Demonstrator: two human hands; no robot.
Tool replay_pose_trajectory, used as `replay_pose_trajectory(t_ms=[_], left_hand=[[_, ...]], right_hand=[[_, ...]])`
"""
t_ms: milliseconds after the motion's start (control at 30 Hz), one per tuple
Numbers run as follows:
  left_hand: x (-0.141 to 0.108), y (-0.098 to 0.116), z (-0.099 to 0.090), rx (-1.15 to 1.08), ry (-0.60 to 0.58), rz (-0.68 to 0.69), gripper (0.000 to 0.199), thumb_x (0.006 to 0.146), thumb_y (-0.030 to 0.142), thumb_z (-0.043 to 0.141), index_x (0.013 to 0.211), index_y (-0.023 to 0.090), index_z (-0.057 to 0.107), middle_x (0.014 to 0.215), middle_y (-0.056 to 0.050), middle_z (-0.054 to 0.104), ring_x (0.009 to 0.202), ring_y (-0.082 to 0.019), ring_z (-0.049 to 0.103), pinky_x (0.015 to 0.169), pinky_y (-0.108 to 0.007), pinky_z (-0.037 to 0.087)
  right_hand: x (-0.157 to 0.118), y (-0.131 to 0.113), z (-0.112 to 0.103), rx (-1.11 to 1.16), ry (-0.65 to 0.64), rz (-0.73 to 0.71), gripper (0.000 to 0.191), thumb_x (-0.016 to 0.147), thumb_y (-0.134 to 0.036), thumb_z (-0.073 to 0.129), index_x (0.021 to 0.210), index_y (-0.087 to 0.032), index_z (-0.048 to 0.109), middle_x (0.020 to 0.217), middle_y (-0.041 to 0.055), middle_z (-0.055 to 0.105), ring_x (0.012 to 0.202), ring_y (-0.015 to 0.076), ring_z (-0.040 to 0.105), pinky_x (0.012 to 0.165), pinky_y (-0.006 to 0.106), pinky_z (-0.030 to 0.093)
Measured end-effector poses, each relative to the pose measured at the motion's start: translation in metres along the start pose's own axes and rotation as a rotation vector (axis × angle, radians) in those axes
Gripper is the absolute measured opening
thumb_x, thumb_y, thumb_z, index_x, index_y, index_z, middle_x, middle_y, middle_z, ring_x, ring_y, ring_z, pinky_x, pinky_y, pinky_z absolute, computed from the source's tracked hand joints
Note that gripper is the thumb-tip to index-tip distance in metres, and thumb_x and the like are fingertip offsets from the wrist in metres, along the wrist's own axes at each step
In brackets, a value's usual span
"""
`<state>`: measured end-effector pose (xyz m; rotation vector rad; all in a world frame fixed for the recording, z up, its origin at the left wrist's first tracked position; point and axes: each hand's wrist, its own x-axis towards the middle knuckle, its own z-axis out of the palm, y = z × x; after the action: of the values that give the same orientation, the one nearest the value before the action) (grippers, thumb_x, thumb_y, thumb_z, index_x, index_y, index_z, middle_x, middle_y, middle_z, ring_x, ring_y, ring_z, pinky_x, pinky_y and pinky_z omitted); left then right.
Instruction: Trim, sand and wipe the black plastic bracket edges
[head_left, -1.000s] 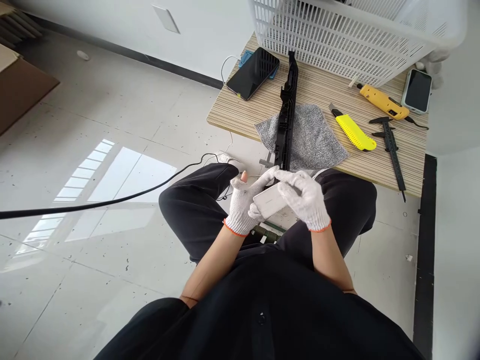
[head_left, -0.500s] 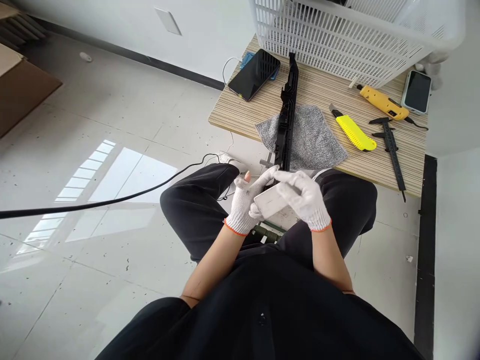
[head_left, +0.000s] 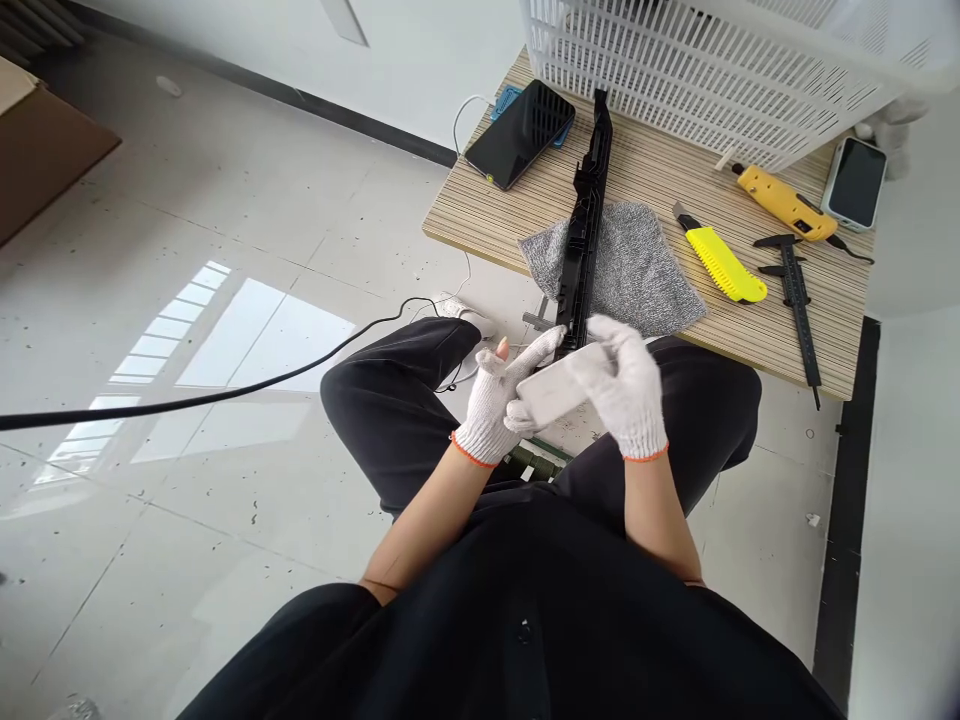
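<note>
White knit gloves with orange cuffs cover both hands. Held low over my lap is a flat, pale rectangular piece (head_left: 553, 390). My left hand (head_left: 495, 395) is palm up at its left end, with a curled fingertip against the edge. The left index finger stretches toward the near end of a long black plastic strip (head_left: 585, 225), and the left thumb sticks out, its bare tip showing. On the right end, my right hand (head_left: 622, 385) grips the piece with the thumb on top. The strip lies across a grey cloth (head_left: 645, 270), its near end past the table edge.
On the wooden table (head_left: 472, 215) lie a phone (head_left: 521, 135), a yellow utility knife (head_left: 724, 265) with its blade out, black calipers (head_left: 799, 310), a yellow corded tool (head_left: 787, 203) and a second phone (head_left: 855, 183). Behind stands a white basket (head_left: 675, 85). A black cable (head_left: 285, 380) crosses at left.
My right fingers have lifted and spread slightly away from the left index finger. The pale piece stays between my hands, and the view has shifted a little.
</note>
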<state>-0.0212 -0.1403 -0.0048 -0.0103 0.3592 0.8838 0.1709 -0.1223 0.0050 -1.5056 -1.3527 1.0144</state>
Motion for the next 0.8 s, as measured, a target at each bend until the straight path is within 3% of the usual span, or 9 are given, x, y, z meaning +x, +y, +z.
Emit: replay_pose_trajectory(t_ms=[67, 167, 200, 300, 333, 467, 600, 700, 800], left_hand=[[0.000, 0.000, 0.000, -0.007, 0.017, 0.009, 0.079, 0.108, 0.071, 0.030, 0.166, 0.020, 0.046, 0.063, -0.001, 0.067, 0.033, -0.003, 0.008, 0.030, -0.016, 0.010], [0.000, -0.001, 0.000, -0.018, 0.023, -0.008, 0.075, 0.109, 0.070, 0.028, 0.166, 0.025, 0.046, 0.077, -0.006, 0.076, 0.034, -0.003, 0.010, 0.030, -0.016, 0.010], [0.000, -0.001, 0.000, -0.014, 0.030, 0.000, 0.076, 0.109, 0.070, 0.028, 0.166, 0.024, 0.047, 0.080, -0.007, 0.077, 0.033, -0.002, 0.012, 0.030, -0.016, 0.011], [0.001, -0.002, -0.002, 0.007, 0.044, 0.040, 0.080, 0.108, 0.071, 0.030, 0.165, 0.019, 0.048, 0.087, -0.012, 0.080, 0.032, -0.002, 0.013, 0.029, -0.018, 0.014], [0.001, -0.001, -0.004, 0.007, 0.034, 0.042, 0.080, 0.108, 0.071, 0.029, 0.166, 0.019, 0.047, 0.088, -0.012, 0.080, 0.031, -0.002, 0.012, 0.028, -0.018, 0.014], [0.002, -0.001, -0.009, -0.004, -0.057, -0.006, 0.079, 0.109, 0.068, 0.026, 0.172, 0.023, 0.039, 0.078, -0.006, 0.078, 0.030, -0.004, 0.016, 0.028, -0.016, 0.017], [0.002, -0.003, -0.014, -0.019, -0.045, 0.074, 0.084, 0.108, 0.065, 0.037, 0.177, 0.018, 0.028, 0.093, -0.012, 0.083, 0.033, -0.007, 0.040, 0.034, -0.020, 0.038], [0.002, -0.005, -0.014, -0.018, -0.071, 0.018, 0.080, 0.109, 0.062, 0.038, 0.178, 0.025, 0.025, 0.101, -0.013, 0.084, 0.031, -0.006, 0.033, 0.029, -0.018, 0.029], [0.003, -0.006, -0.012, -0.025, -0.046, 0.068, 0.081, 0.109, 0.062, 0.038, 0.178, 0.022, 0.025, 0.103, -0.014, 0.084, 0.032, -0.006, 0.035, 0.030, -0.019, 0.031]], right_hand=[[-0.001, 0.000, 0.002, 0.023, -0.010, 0.007, 0.059, 0.077, -0.052, 0.094, 0.126, -0.025, 0.075, 0.134, 0.0097, 0.079, 0.118, 0.0288, 0.077, 0.110, 0.050, 0.064], [-0.001, -0.003, 0.003, 0.003, 0.205, 0.011, 0.049, 0.081, -0.051, 0.090, 0.119, -0.024, 0.075, 0.130, 0.0102, 0.080, 0.116, 0.0277, 0.078, 0.110, 0.049, 0.063], [-0.002, -0.005, 0.004, -0.009, 0.195, 0.004, 0.047, 0.082, -0.051, 0.089, 0.118, -0.024, 0.075, 0.128, 0.0102, 0.080, 0.116, 0.0278, 0.078, 0.110, 0.049, 0.063], [-0.002, -0.008, 0.005, -0.011, -0.041, -0.006, 0.046, 0.080, -0.051, 0.090, 0.115, -0.024, 0.077, 0.125, 0.0082, 0.081, 0.116, 0.0281, 0.078, 0.108, 0.048, 0.064], [-0.002, -0.009, 0.005, -0.006, -0.042, 0.002, 0.046, 0.080, -0.052, 0.089, 0.115, -0.024, 0.078, 0.126, 0.0077, 0.081, 0.117, 0.0280, 0.078, 0.108, 0.048, 0.064], [-0.002, -0.011, 0.002, -0.009, 0.186, 0.052, 0.048, 0.083, -0.053, 0.085, 0.119, -0.023, 0.077, 0.131, 0.0084, 0.080, 0.121, 0.0279, 0.076, 0.113, 0.050, 0.061], [-0.003, -0.011, 0.000, -0.017, -0.107, 0.038, 0.047, 0.078, -0.050, 0.089, 0.116, -0.024, 0.080, 0.125, 0.0072, 0.082, 0.115, 0.0288, 0.078, 0.108, 0.049, 0.063], [-0.002, -0.010, -0.001, -0.039, 0.067, 0.046, 0.045, 0.083, -0.052, 0.085, 0.119, -0.025, 0.079, 0.129, 0.0073, 0.081, 0.119, 0.0287, 0.077, 0.110, 0.049, 0.063], [-0.001, -0.008, -0.001, -0.011, -0.049, 0.036, 0.047, 0.080, -0.052, 0.088, 0.117, -0.024, 0.080, 0.126, 0.0068, 0.082, 0.117, 0.0284, 0.077, 0.108, 0.048, 0.064]])
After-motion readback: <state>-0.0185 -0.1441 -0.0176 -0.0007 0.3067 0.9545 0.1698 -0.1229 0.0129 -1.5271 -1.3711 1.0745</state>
